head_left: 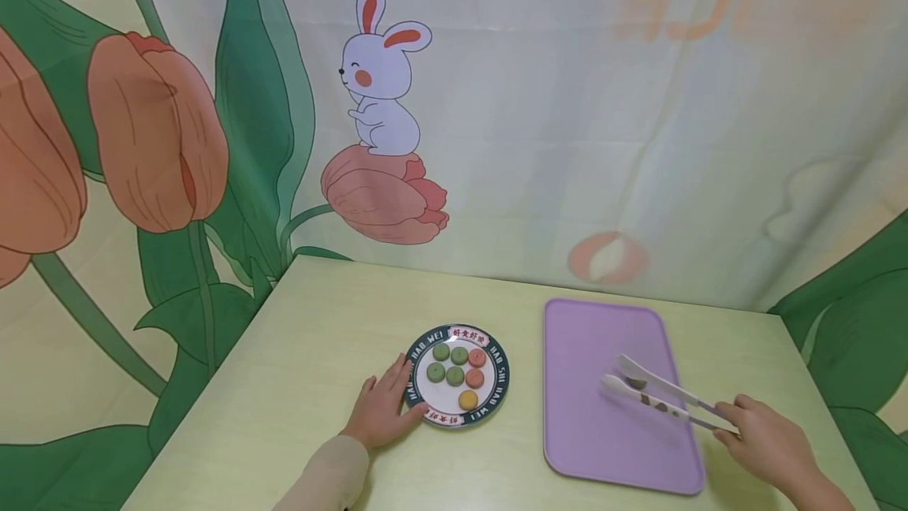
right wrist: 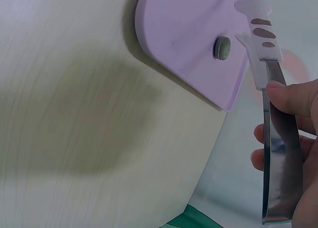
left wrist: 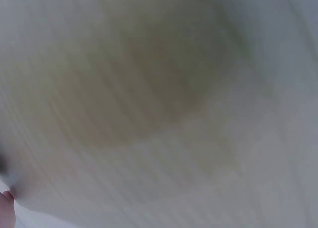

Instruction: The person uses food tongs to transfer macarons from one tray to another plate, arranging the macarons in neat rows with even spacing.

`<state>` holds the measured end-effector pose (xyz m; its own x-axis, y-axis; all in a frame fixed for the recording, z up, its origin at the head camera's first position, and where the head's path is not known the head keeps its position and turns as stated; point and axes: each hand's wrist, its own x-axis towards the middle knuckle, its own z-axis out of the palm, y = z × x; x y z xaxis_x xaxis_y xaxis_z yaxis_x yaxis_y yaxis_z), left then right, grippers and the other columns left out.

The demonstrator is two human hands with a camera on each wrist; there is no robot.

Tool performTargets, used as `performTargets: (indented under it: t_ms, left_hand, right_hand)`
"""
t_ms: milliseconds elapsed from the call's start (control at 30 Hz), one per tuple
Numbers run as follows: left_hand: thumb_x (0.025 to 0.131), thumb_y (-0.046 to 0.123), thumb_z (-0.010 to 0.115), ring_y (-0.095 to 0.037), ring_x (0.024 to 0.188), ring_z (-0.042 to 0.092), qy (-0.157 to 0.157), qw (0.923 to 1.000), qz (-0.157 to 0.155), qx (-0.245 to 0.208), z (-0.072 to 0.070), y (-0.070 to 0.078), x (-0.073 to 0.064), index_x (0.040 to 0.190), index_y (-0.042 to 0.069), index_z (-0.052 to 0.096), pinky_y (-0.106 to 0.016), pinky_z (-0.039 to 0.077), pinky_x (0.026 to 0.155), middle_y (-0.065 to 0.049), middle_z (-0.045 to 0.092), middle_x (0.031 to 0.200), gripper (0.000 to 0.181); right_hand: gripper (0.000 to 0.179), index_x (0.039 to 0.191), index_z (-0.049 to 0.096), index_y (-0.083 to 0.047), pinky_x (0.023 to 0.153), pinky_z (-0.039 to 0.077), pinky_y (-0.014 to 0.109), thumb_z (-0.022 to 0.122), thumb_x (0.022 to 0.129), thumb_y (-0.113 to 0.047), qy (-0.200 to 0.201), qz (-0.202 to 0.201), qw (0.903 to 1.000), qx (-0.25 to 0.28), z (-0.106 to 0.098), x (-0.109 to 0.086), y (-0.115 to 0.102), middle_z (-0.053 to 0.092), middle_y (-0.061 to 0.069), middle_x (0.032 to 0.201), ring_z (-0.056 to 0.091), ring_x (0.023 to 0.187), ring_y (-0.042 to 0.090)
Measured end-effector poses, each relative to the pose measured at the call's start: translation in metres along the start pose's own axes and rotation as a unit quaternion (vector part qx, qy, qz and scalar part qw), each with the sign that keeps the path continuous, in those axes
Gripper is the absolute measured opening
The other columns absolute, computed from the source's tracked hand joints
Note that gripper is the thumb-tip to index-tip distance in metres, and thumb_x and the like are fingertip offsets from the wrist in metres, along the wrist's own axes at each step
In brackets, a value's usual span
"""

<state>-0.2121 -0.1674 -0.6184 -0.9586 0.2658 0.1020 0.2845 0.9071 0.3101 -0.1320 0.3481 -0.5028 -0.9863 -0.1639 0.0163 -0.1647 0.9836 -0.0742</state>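
Observation:
My left hand (head_left: pixel 386 408) rests at the left rim of a round plate (head_left: pixel 501 377) with a dark patterned border, thumb and fingertips touching it. On the plate lie several green round pieces (head_left: pixel 455 375), two pink ones (head_left: pixel 474 378) and one yellow one (head_left: pixel 468 400). My right hand (head_left: pixel 769 436) grips metal tongs (right wrist: pixel 283 153) with white, brown-spotted tips, their arms spread apart. Below the tips a single green round piece (right wrist: pixel 222 48) sits on a purple tray (head_left: pixel 610 432). The right wrist view shows the tips apart from it.
The pale wooden table (head_left: pixel 284 385) carries the plate at centre and the tray at right. Behind it hangs a curtain (head_left: pixel 511 140) printed with tulips and a rabbit. The left wrist view is mostly blurred tabletop (left wrist: pixel 149 178).

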Motion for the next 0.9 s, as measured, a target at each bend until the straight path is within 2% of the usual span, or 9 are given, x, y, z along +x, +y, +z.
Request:
performTargets:
  t_ms: [267, 600, 900]
  left_hand:
    - [0.081, 0.061, 0.042, -0.021, 0.133, 0.026, -0.007, 1.0000, -0.005, 0.001, -0.001, 0.001, 0.000, 0.141, 0.012, 0.024, -0.051, 0.020, 0.105, -0.003, 0.018, 0.148, 0.080]
    - [0.081, 0.062, 0.042, -0.021, 0.133, 0.026, -0.009, 0.9999, -0.007, 0.003, 0.000, 0.001, 0.001, 0.141, 0.012, 0.024, -0.051, 0.020, 0.106, -0.003, 0.017, 0.148, 0.080]
    - [0.081, 0.062, 0.042, -0.021, 0.133, 0.025, -0.012, 0.9999, -0.007, 0.004, -0.001, 0.001, 0.001, 0.141, 0.012, 0.023, -0.050, 0.020, 0.105, -0.003, 0.018, 0.148, 0.080]
  right_hand:
    - [0.027, 0.095, 0.064, -0.008, 0.044, 0.029, 0.024, 0.069, 0.072, -0.020, 0.016, -0.001, 0.9998, -0.006, -0.001, -0.002, 0.004, 0.046, -0.001, 0.070, 0.034, 0.057, 0.009]
    - [0.027, 0.095, 0.064, -0.006, 0.045, 0.030, 0.024, 0.069, 0.072, -0.020, -0.002, 0.010, 0.9999, -0.006, -0.002, -0.001, 0.009, 0.047, -0.001, 0.069, 0.036, 0.057, 0.010]
    - [0.026, 0.094, 0.064, -0.005, 0.045, 0.032, 0.025, 0.069, 0.072, -0.019, 0.004, 0.010, 0.9999, -0.006, -0.002, -0.001, 0.013, 0.049, 0.001, 0.071, 0.039, 0.058, 0.010]
